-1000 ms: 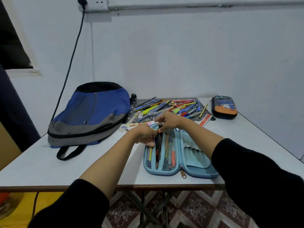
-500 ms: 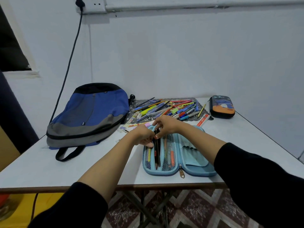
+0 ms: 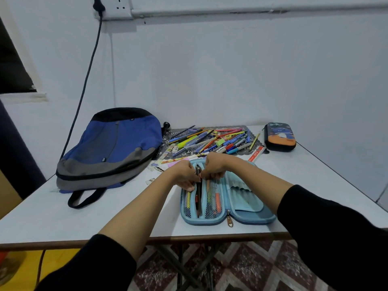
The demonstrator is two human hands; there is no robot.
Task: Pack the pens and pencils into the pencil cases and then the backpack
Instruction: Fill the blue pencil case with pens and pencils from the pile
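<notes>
Your right hand (image 3: 216, 167) pinched the tops of the dark pencils (image 3: 198, 194) lying in the middle slot of the open blue pencil case (image 3: 252, 217), fingers curled tight. Your left hand (image 3: 184, 175) sat just beside it, fingers curled at the left mesh pocket; whether it gripped anything was hard to tell. The case lay flat near the front edge of the table (image 3: 84, 223). Behind it was a heap of pens (image 3: 212, 140) on a patterned mat (image 3: 190, 151), with the backpack (image 3: 111, 148) off left and a dark zipped pencil case (image 3: 280, 137) off right.
</notes>
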